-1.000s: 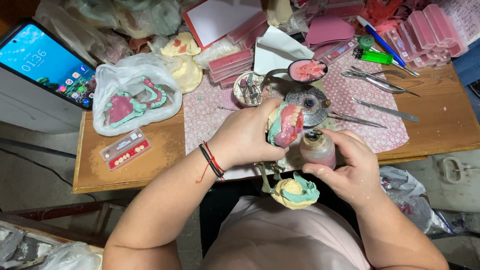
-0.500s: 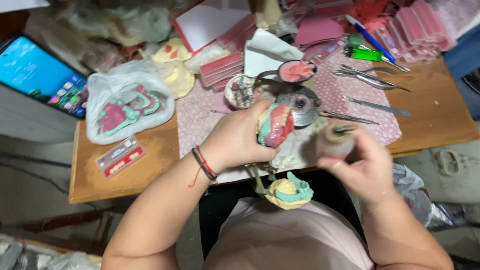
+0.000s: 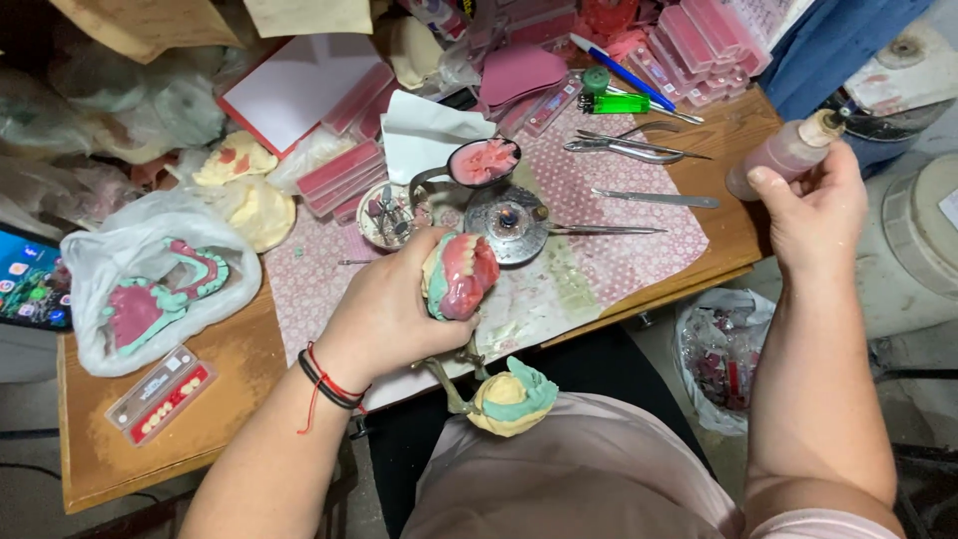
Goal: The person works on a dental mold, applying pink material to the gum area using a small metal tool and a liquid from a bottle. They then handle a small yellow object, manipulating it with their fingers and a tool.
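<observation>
Workbench (image 3: 190, 419) of worn wood carries a patterned mat and a round metal burner (image 3: 506, 222). Over the mat, her left hand (image 3: 384, 314) grips a pink wax denture model (image 3: 461, 274). Off the bench's right end, her right hand (image 3: 813, 205) clasps a small pink bottle (image 3: 783, 155).

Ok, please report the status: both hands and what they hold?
Left hand grips pink-and-green wax denture model over the table. Right hand holds small pinkish squeeze bottle, raised off to the right. Nothing between them.
</observation>
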